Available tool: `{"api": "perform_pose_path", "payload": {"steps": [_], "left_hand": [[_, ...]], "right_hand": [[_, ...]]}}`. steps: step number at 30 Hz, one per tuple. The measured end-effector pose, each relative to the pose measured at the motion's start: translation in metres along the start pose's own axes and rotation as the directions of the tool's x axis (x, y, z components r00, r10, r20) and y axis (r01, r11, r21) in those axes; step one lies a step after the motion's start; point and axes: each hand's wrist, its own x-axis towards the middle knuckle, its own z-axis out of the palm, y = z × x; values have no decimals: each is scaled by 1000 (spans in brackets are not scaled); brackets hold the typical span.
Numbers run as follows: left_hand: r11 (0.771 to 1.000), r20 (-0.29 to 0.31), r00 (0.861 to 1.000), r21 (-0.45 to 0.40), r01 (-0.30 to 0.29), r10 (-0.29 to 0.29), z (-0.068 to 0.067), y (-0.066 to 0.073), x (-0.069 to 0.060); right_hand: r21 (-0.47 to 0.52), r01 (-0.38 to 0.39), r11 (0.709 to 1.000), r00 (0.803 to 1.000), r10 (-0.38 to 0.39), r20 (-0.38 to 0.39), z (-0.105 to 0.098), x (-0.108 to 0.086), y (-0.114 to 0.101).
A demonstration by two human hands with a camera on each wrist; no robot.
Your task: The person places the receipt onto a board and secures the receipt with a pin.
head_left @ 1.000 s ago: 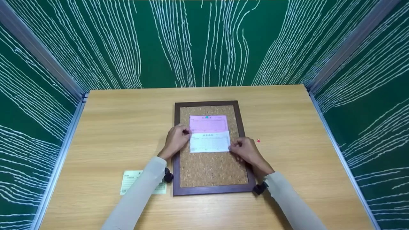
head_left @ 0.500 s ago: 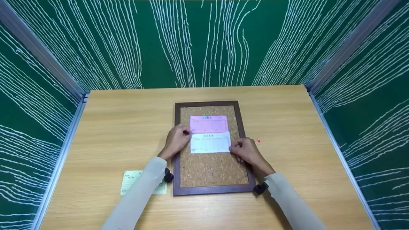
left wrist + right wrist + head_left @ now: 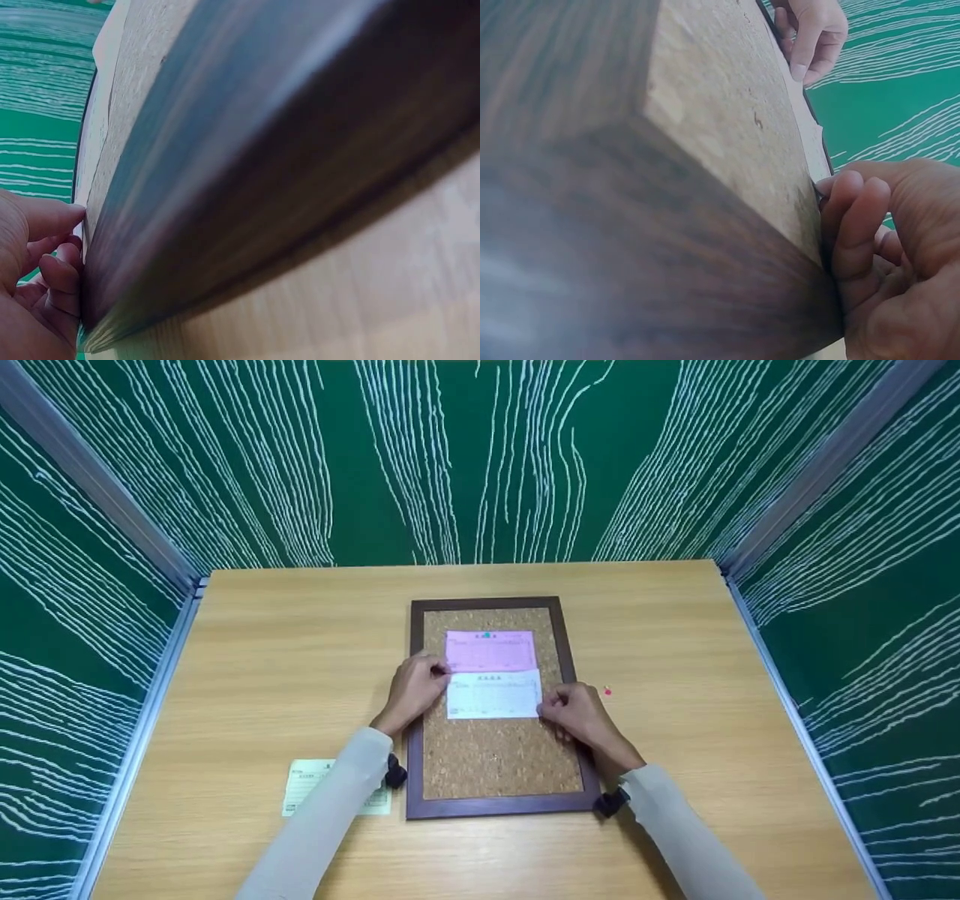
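A framed cork board [image 3: 495, 757] lies on the table, with a pink printed slip [image 3: 491, 652] near its top under a green push pin [image 3: 487, 634]. Just below the pink one is a white printed slip [image 3: 493, 694], its top edge along the pink slip's bottom edge. My left hand [image 3: 416, 688] pinches the white slip at its upper left corner. At the lower right corner my right hand [image 3: 581, 712] pinches the same slip, the other fingers curled over the frame's side. In the right wrist view the right hand [image 3: 900, 255] is close beside the board's edge.
A pale green printed slip [image 3: 307, 787] lies on the table at the left, partly under the left sleeve [image 3: 322, 817]. A small red push pin [image 3: 607, 690] lies right of the board. Green walls with white lines [image 3: 465, 465] enclose the table.
The white slip has shifted only very slightly against the board. Both hands stay at its corners, nearly still.
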Motion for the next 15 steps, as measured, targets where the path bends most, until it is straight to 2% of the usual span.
{"api": "perform_pose_path", "payload": {"steps": [5, 6, 8, 15], "left_hand": [[1000, -17, 1000, 9, -20, 20, -1, 1, -2], [999, -25, 999, 6, -33, 33, 2, -5, -1], [1000, -17, 1000, 4, -23, 23, 0, -2, -2], [999, -14, 999, -17, -31, 31, 2, -5, -1]], "right_hand": [[-8, -7, 1000, 1000, 7, 10, 1, 1, 0], [-14, -5, 1000, 1000, 5, 9, 1, 1, 0], [-18, -2, 1000, 1000, 2, 10, 1, 1, 0], [-27, -4, 1000, 1000, 5, 26, -1, 0, -2]]}}
